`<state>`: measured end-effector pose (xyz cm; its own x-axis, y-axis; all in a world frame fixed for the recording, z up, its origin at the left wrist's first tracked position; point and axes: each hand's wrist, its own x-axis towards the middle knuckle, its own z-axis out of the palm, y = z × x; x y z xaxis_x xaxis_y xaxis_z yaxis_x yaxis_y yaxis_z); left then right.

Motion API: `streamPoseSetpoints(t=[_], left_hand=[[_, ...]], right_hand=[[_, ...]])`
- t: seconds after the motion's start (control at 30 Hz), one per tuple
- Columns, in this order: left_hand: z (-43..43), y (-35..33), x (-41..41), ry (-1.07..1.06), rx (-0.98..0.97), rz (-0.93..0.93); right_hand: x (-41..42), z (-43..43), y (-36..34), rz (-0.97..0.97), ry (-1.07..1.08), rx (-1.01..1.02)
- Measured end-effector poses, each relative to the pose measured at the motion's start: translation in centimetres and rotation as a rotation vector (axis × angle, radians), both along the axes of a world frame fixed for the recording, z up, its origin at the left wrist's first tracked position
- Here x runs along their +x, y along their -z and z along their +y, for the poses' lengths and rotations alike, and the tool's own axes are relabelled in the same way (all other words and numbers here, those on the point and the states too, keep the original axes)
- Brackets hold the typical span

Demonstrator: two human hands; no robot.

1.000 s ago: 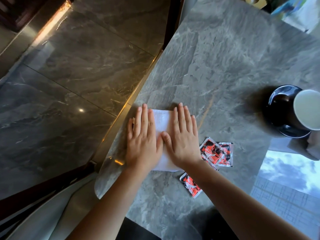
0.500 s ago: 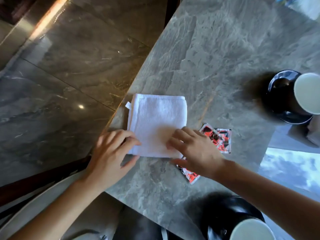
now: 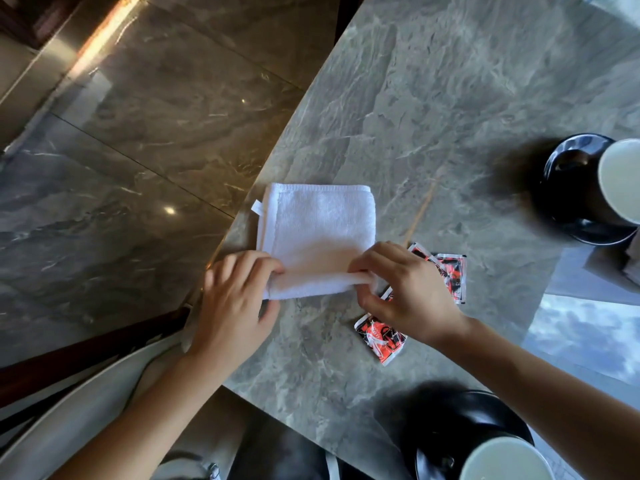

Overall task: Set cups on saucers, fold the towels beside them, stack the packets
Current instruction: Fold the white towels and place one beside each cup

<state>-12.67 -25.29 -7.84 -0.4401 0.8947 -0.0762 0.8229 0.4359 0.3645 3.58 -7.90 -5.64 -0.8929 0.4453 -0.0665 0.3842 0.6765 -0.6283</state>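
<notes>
While both hands work at its near edge, the white folded towel [image 3: 317, 233] lies flat on the grey marble table [image 3: 433, 116], close to the table's left edge and not far from its near-left corner; a small white tag sticks out at the towel's far-left corner. The left hand [image 3: 233, 299] has its fingers curled over the near-left corner of the towel, pinching it with the thumb below; the right hand [image 3: 407, 292] is closed on the near-right corner in the same way, and the near edge between them is rolled up off the table into a thick lip. Just right of the towel lie red-and-black packets [image 3: 450, 275], partly under the right hand; another red-and-black packet [image 3: 381, 337] lies apart from them, nearer the near edge, beside the right wrist. At the table's right edge a pale cup [image 3: 621, 180] stands on a black saucer [image 3: 568, 188]; at the near edge a second pale cup [image 3: 505, 459] sits on a second black saucer [image 3: 460, 431], under the right forearm.
</notes>
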Motion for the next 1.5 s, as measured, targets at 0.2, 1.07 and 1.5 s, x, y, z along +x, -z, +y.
streamPoseSetpoints(t=[0.2, 1.07, 1.5], left_hand=[[0.3, 0.1, -1.1, -0.072, 0.159, -0.165], [1.5, -1.4, 6.0, -0.382, 0.171, -1.106], [2.6, -0.9, 5.3, -0.496, 0.14, -1.257]], right_hand=[[0.5, -0.2, 0.4, -0.075, -0.054, 0.013], [-0.1, 2.4, 3.0, 0.282, 0.406, -0.166], [-1.1, 3.0, 3.8, 0.215, 0.451, -0.13]])
